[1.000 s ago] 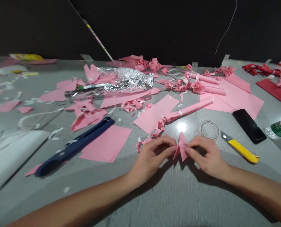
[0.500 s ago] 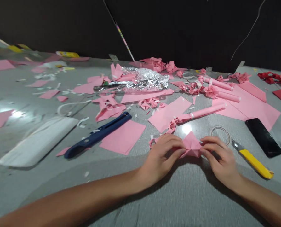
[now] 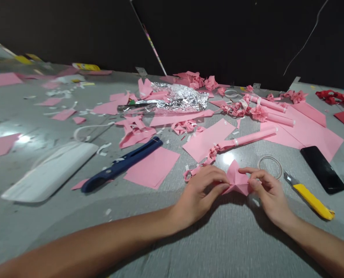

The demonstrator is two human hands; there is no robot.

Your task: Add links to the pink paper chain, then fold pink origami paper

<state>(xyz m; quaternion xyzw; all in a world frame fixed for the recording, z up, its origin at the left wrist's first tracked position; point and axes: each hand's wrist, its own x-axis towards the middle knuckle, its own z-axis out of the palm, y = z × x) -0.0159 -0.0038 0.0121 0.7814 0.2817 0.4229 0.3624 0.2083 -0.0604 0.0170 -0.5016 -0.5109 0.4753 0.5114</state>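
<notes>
A small folded pink paper piece [image 3: 236,179] rests just above the grey table [image 3: 172,239], held from both sides. My left hand [image 3: 201,195] pinches its left edge with curled fingers. My right hand [image 3: 266,191] pinches its right edge between thumb and forefinger. A clear tape ring [image 3: 270,166] lies just behind my right hand, and a yellow utility knife [image 3: 310,196] lies to its right. A curled pink paper strip [image 3: 189,174] peeks out behind my left hand.
Blue scissors [image 3: 122,164] lie on a pink square sheet [image 3: 152,166] at left. A white flat object [image 3: 49,172] sits far left. A black phone [image 3: 322,168], rolled pink tubes [image 3: 255,137], crumpled foil [image 3: 180,98] and paper scraps cover the back.
The pink piece went from standing upright between my fingers to lying flatter and wider. My right fingers have shifted their pinch on its right edge. The camera swung left.
</notes>
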